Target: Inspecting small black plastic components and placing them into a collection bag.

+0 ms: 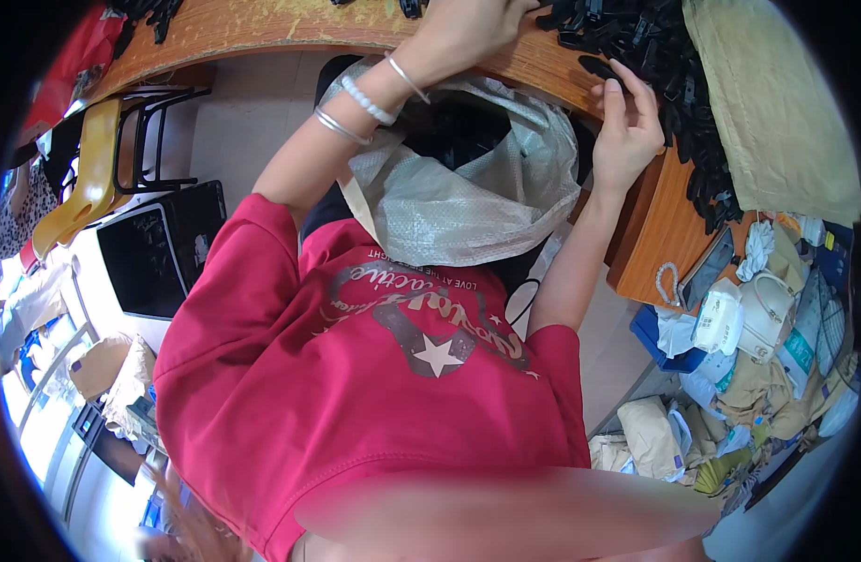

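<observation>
My left hand (473,39), with bangles and a white beaded bracelet on its wrist, reaches across the wooden table (290,23). Its fingers are bent together at the top edge of the picture, and I cannot make out what is in them. My right hand (629,131) is at the table's near edge, thumb and forefinger pinched at one end of a small black plastic piece (595,66). Beside it lies a heap of black plastic pieces (697,112) that look like buckle parts. In my lap, a white woven sack (449,220) gapes, with dark contents (454,131).
A beige cloth or sack (777,103) covers the table's right side. Below it are a blue bin (657,342), a white handbag (766,314) and heaped bags and wrappers. To my left stand a yellow chair (98,173) and a black box-like object (159,248).
</observation>
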Demonstrator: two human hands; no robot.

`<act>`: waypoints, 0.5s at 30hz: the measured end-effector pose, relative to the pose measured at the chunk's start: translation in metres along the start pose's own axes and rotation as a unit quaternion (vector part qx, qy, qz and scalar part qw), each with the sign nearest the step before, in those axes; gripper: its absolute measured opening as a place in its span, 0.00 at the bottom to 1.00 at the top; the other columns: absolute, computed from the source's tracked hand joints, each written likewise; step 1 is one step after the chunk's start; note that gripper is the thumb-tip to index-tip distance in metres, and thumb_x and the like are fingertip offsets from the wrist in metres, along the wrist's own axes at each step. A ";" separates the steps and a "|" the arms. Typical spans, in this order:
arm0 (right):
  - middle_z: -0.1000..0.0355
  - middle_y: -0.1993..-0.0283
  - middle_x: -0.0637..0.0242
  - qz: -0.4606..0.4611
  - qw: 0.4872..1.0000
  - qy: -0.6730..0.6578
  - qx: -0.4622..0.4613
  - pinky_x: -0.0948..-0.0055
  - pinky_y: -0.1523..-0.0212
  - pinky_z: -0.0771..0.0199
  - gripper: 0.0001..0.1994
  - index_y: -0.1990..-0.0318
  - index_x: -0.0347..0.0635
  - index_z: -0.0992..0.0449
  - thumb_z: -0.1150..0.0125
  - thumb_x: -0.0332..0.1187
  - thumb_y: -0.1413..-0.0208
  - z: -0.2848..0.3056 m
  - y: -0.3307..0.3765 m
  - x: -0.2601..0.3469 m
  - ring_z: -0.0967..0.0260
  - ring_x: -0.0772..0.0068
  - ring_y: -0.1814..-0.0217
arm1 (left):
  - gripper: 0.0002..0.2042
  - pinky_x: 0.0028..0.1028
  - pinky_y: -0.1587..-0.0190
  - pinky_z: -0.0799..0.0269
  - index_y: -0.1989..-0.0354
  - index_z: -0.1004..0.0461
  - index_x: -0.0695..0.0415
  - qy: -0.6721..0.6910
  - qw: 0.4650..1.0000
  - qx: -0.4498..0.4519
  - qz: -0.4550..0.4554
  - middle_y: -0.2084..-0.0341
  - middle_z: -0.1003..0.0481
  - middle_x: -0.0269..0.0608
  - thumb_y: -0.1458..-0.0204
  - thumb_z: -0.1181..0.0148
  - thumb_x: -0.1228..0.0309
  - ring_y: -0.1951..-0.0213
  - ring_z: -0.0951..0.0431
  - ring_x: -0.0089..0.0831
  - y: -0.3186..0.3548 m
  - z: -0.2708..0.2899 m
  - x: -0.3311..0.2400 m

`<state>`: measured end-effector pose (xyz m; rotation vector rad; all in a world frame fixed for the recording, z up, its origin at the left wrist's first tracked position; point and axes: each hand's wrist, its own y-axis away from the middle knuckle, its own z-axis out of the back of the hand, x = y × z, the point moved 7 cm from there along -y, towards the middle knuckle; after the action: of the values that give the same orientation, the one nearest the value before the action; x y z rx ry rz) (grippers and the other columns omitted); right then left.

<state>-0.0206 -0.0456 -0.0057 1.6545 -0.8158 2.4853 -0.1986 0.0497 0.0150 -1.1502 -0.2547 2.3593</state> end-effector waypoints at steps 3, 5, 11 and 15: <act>0.26 0.72 0.64 -0.094 0.985 -0.139 0.035 0.85 0.70 0.31 0.10 0.55 0.31 0.25 0.44 0.23 0.44 -0.009 0.011 -0.008 0.28 0.80 0.71 | 0.15 0.29 0.71 0.30 0.58 0.31 0.66 0.208 0.974 0.053 0.072 0.76 0.24 0.48 0.47 0.39 0.67 0.75 0.25 0.37 0.009 -0.013 0.011; 0.26 0.72 0.62 -0.103 0.979 -0.174 0.031 0.84 0.72 0.31 0.10 0.56 0.29 0.26 0.43 0.23 0.44 -0.013 0.016 -0.007 0.28 0.78 0.72 | 0.15 0.26 0.70 0.31 0.62 0.28 0.68 0.211 0.974 0.042 0.069 0.77 0.24 0.38 0.46 0.39 0.65 0.75 0.28 0.25 0.018 -0.010 -0.004; 0.25 0.70 0.55 -0.108 0.968 -0.216 0.069 0.81 0.71 0.26 0.07 0.60 0.27 0.27 0.43 0.20 0.46 -0.025 0.024 0.000 0.24 0.72 0.70 | 0.12 0.26 0.77 0.33 0.62 0.23 0.62 0.291 0.929 0.206 0.102 0.76 0.26 0.40 0.46 0.41 0.65 0.80 0.29 0.25 0.037 -0.041 0.012; 0.25 0.68 0.55 -0.117 0.970 -0.209 0.026 0.79 0.67 0.23 0.07 0.61 0.27 0.27 0.42 0.20 0.47 -0.024 0.031 0.005 0.24 0.70 0.69 | 0.18 0.26 0.80 0.31 0.57 0.22 0.59 0.218 0.954 0.203 0.026 0.82 0.24 0.44 0.51 0.35 0.60 0.85 0.27 0.26 0.043 -0.022 -0.017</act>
<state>-0.0532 -0.0625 -0.0203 2.1905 -0.5409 2.0476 -0.1883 0.0029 -0.0033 -1.4287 0.3999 1.9964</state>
